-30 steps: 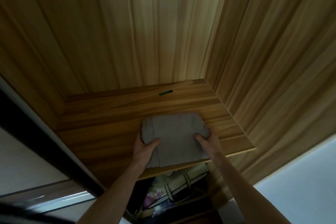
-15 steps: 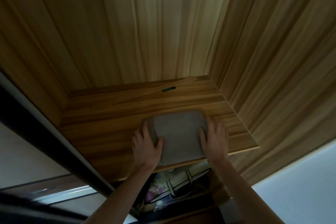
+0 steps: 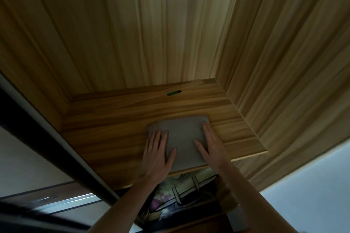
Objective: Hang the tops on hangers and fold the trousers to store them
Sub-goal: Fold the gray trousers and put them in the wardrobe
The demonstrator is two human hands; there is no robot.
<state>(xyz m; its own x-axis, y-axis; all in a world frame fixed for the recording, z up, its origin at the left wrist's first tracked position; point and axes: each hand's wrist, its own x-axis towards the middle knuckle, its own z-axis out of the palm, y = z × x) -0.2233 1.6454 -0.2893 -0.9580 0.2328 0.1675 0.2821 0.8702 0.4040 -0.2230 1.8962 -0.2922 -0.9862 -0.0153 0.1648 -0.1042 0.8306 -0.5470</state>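
Lower compartment: we note a bag with pale straps and patterned fabric below the shelf, partly hidden by the forearms.
Left hand: we find the left hand flat, fingers straight, pressing the left edge of the folded trousers and gripping nothing.
Right hand: we find the right hand likewise flat on the right edge, grasping nothing.
Folded trousers: we see the folded trousers as a grey rectangle lying on the wooden shelf, the near edge just at the shelf's front lip.
Progress: we judge this pair folded and stored; no tops or hangers in view.
Room: we note bare shelf to the left and behind; the side wall stands near on the right.
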